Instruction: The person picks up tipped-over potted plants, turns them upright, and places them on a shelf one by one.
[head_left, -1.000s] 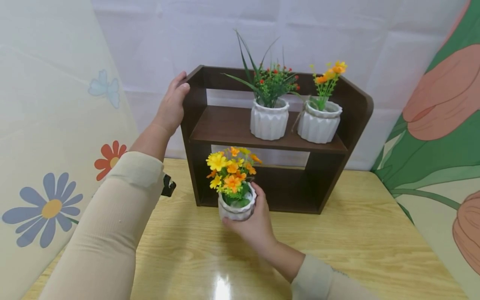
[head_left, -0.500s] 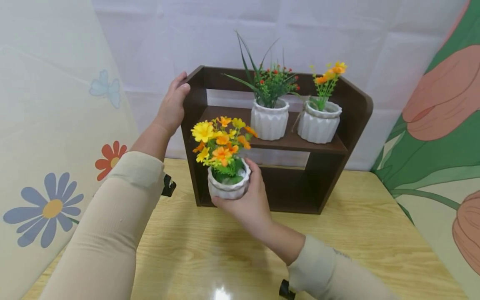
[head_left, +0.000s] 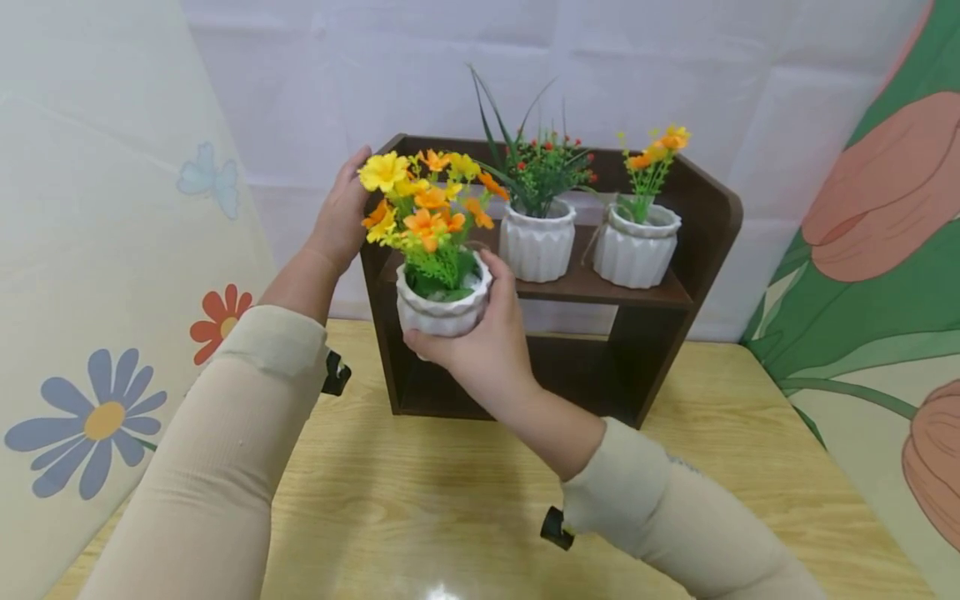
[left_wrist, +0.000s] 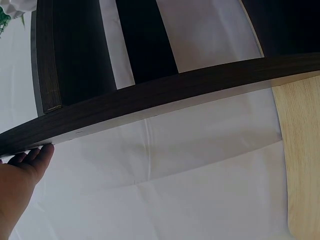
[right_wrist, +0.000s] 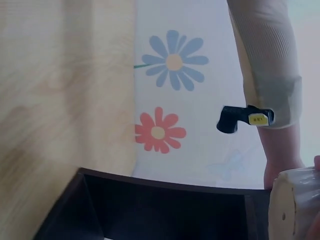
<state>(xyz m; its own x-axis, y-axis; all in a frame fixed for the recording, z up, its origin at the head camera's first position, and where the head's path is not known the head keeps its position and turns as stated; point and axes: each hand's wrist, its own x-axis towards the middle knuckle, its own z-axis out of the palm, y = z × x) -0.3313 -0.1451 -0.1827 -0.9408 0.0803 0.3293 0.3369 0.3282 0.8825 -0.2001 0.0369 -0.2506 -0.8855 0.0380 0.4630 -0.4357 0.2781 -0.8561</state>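
My right hand (head_left: 487,342) grips a white ribbed flowerpot (head_left: 442,312) by its side, holding it up in front of the dark brown shelf (head_left: 600,292). Yellow and orange artificial flowers (head_left: 431,208) rise from it. The right wrist view shows this pot's pale underside (right_wrist: 283,212) at the lower right. My left hand (head_left: 341,221) rests against the shelf's upper left side; the blooms partly cover its fingertips. Seen from the left wrist, its fingers (left_wrist: 44,155) press the outer face of the side panel (left_wrist: 150,97).
On the upper board stand a white pot (head_left: 536,246) with red-berried greenery and another white pot (head_left: 637,250) with orange flowers. The shelf stands on a wooden table (head_left: 420,517) before a white cloth backdrop (head_left: 450,75). Flower-printed panels (head_left: 105,417) flank both sides.
My right hand has raised the flowerpot from low in front of the lower compartment to the upper board's height, shifting slightly left. My left hand stays against the shelf.
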